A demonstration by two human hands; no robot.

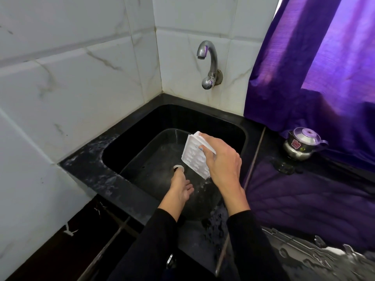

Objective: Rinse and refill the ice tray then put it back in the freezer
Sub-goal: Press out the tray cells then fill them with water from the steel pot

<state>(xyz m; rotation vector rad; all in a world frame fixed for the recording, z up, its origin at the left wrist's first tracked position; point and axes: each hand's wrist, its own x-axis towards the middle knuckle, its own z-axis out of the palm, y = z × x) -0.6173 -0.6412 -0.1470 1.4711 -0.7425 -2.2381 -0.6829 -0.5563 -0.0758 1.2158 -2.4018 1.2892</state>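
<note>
Over the sink: the white ice tray is held tilted on edge above the basin
Right hand: fingers curled round the tray's upper edge, gripping it
Left hand: fingers extended, one fingertip at the drain
Sink: black basin, wet, no standing water visible
Tap: no stream visible
Counter: a lidded steel pot, contents hidden
</note>
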